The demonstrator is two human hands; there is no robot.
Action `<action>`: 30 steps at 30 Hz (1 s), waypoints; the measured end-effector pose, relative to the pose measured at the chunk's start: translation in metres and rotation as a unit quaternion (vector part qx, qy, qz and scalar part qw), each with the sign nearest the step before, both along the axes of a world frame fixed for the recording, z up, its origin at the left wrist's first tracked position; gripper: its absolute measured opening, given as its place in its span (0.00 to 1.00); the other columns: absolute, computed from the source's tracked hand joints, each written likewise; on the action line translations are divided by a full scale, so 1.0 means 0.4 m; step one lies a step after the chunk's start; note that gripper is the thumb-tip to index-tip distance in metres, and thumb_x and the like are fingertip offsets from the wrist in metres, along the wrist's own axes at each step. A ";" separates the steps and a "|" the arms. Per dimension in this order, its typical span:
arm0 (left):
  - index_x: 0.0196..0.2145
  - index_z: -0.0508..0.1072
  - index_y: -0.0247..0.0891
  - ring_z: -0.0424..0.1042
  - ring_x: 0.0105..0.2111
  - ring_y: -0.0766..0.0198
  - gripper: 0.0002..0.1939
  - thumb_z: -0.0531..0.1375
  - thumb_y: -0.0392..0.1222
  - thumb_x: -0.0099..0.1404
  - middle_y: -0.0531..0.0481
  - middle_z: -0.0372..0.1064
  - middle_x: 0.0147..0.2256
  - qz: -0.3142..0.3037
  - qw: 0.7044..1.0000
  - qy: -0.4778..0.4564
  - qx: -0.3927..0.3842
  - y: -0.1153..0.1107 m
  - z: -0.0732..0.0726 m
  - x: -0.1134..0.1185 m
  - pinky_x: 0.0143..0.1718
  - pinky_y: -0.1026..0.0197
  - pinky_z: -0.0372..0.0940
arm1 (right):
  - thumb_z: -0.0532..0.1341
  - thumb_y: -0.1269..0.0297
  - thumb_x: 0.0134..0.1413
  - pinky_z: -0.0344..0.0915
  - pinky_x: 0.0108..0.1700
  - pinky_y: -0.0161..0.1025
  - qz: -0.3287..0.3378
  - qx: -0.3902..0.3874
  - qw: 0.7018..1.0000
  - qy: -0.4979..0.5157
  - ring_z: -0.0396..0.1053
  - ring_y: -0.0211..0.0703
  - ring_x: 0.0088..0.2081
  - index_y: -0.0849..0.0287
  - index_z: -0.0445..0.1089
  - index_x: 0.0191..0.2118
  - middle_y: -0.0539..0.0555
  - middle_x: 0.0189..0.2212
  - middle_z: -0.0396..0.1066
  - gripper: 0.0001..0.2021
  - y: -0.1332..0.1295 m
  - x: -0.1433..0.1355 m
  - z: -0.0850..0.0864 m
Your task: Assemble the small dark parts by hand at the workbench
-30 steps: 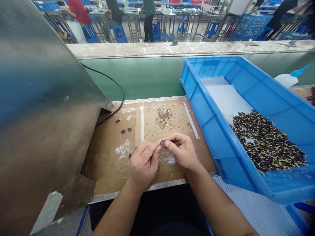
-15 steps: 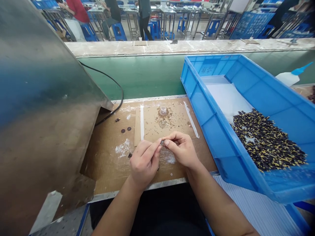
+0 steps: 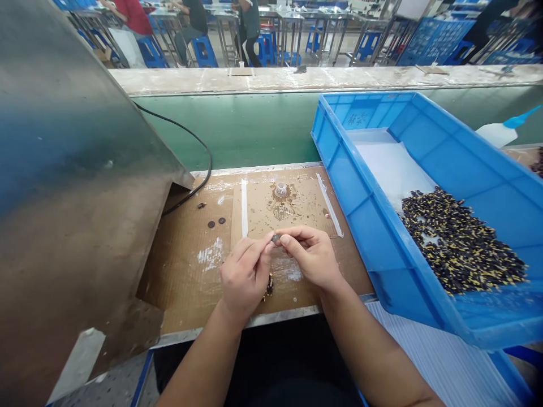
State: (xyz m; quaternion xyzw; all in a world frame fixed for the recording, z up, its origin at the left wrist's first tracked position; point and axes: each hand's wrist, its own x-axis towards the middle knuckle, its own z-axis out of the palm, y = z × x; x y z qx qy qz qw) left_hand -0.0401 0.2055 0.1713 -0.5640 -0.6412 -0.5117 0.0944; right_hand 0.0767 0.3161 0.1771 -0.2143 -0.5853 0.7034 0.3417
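Over the cardboard-covered bench, my left hand [image 3: 245,271] and my right hand [image 3: 311,253] meet fingertip to fingertip. Both pinch a small dark grey piece [image 3: 276,239], too small to name in detail. Some black-and-yellow parts [image 3: 268,286] lie on the cardboard beside my left hand, partly hidden by it. Beyond my fingers is a taped cardboard sheet [image 3: 258,209] with wet stains and a small clear cup [image 3: 281,190] on it. Two dark round discs [image 3: 216,223] and another small dark part [image 3: 201,205] rest to the left.
A large blue crate [image 3: 352,169] on the right holds a heap of black-and-yellow parts [image 3: 462,243]. A metal housing [image 3: 85,186] with a black cable [image 3: 195,135] stands on the left. Behind the crate is a white bottle [image 3: 496,134] with a blue nozzle. Other people work farther back.
My left hand has shifted slightly left and up, uncovering more of the small parts beside it. The fingertips have moved a little apart, so more of the grey piece shows.
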 end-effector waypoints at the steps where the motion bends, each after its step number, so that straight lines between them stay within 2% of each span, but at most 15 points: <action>1: 0.51 0.76 0.33 0.73 0.36 0.67 0.17 0.62 0.25 0.66 0.47 0.75 0.38 0.002 1.000 -0.005 -0.006 0.000 0.000 -0.001 0.41 0.63 0.69 | 0.69 0.61 0.58 0.77 0.43 0.39 0.003 0.003 1.000 0.001 0.78 0.39 0.35 0.55 0.81 0.41 0.54 0.36 0.82 0.07 0.000 0.000 0.001; 9: 0.50 0.76 0.35 0.74 0.36 0.66 0.14 0.60 0.27 0.68 0.47 0.76 0.39 -0.004 1.000 -0.024 -0.013 -0.002 -0.008 0.004 0.42 0.63 0.70 | 0.70 0.58 0.56 0.77 0.43 0.40 0.000 0.009 1.000 -0.010 0.78 0.40 0.35 0.55 0.81 0.39 0.53 0.35 0.81 0.08 0.002 0.001 -0.001; 17: 0.47 0.77 0.35 0.76 0.36 0.65 0.11 0.57 0.31 0.71 0.47 0.78 0.39 -0.005 0.998 -0.051 -0.034 -0.008 0.003 0.008 0.40 0.63 0.70 | 0.71 0.58 0.55 0.76 0.42 0.39 0.008 -0.005 1.000 -0.010 0.78 0.40 0.35 0.55 0.80 0.38 0.53 0.34 0.81 0.08 0.002 0.000 -0.002; 20: 0.45 0.78 0.37 0.77 0.34 0.64 0.10 0.57 0.33 0.72 0.49 0.77 0.34 0.000 0.996 -0.075 -0.043 -0.010 0.007 0.009 0.39 0.63 0.71 | 0.71 0.59 0.55 0.76 0.42 0.39 0.009 -0.002 1.000 -0.005 0.78 0.40 0.35 0.55 0.80 0.37 0.52 0.33 0.81 0.07 0.001 0.000 0.000; 24: 0.45 0.79 0.39 0.75 0.28 0.65 0.10 0.57 0.39 0.73 0.54 0.71 0.23 0.004 0.989 -0.129 -0.069 -0.015 0.008 0.009 0.35 0.64 0.71 | 0.70 0.60 0.55 0.76 0.42 0.39 0.004 0.013 1.000 -0.013 0.77 0.40 0.35 0.55 0.80 0.37 0.52 0.33 0.80 0.06 0.002 0.001 0.001; 30: 0.48 0.79 0.42 0.69 0.21 0.70 0.12 0.58 0.40 0.73 0.57 0.66 0.20 -0.028 0.970 -0.223 -0.090 -0.020 0.000 0.006 0.27 0.67 0.66 | 0.70 0.61 0.56 0.74 0.40 0.36 0.001 0.019 1.000 -0.006 0.76 0.38 0.35 0.55 0.79 0.36 0.51 0.32 0.80 0.05 0.001 0.000 0.003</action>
